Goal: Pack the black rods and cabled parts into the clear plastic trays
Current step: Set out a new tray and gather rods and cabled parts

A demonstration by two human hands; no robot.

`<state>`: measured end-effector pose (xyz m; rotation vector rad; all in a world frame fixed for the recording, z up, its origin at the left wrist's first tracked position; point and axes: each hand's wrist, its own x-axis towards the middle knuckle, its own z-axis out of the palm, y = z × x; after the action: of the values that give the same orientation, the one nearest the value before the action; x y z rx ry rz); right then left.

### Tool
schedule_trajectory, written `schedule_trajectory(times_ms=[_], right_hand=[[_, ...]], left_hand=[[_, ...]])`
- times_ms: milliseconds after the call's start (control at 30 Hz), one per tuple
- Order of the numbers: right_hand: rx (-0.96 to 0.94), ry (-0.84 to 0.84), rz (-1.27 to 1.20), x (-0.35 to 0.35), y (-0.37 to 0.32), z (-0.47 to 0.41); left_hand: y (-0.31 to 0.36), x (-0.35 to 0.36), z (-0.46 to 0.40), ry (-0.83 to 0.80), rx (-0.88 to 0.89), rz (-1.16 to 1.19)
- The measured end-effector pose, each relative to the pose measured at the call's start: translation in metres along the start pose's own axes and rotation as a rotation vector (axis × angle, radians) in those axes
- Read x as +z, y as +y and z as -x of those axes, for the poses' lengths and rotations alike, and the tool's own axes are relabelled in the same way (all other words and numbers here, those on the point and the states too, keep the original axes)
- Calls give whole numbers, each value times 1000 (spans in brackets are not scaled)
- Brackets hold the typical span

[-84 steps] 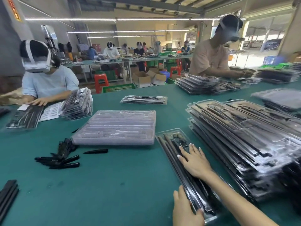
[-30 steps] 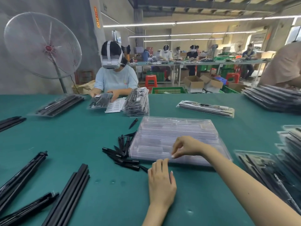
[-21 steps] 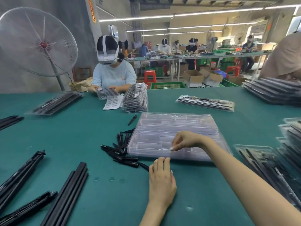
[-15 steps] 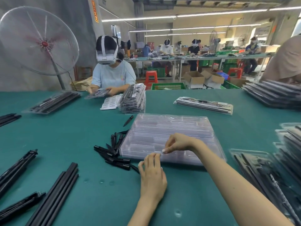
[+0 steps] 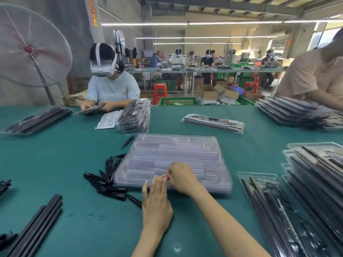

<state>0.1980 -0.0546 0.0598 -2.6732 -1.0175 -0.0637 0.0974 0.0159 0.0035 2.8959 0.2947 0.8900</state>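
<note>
The right hand (image 5: 181, 178) has its fingers curled, pinching the near edge of the stack of clear moulded plastic trays (image 5: 176, 156) at the top layer (whether it holds one tray or several, can't tell). The left hand (image 5: 156, 203) lies flat on the green table (image 5: 55, 164) w/ fingers straight, fingertips touching the same near edge just beside the right hand. The stack sits mid-table, directly in front.

Just left of the stack, touching its left side, is a loose pile of short black tapered plastic pieces (image 5: 106, 180); one more lies apart beyond it. Long black rods (image 5: 39, 225) lie bundled at the near left corner. On the right: a filled clear tray w/ black rods and cabled parts (image 5: 269, 206), and beside it a tall pile of filled trays (image 5: 319, 175). Across the table, a person in a light-blue shirt (image 5: 111, 88) handles a tray.
</note>
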Motion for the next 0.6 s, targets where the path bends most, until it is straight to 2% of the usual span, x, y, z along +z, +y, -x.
schedule_trajectory(times_ms=[67,300,467,533,600], right_hand=[[-17,11,102,-1,-4,3],[50,260,170,-53,-17,-25],[239,351,-5,-86,-3,-47],[162,340,74,-91,-1,-49],[54,318,184,-82,-6,-45]], left_hand=[[2,-3,1,-104,-25,14],[0,-8,4,-200,8,11],[-7,-8,-5,-244,40,6],[-9,-8,-20,-252,27,44],[-13,-5,-41,-333,32,91]])
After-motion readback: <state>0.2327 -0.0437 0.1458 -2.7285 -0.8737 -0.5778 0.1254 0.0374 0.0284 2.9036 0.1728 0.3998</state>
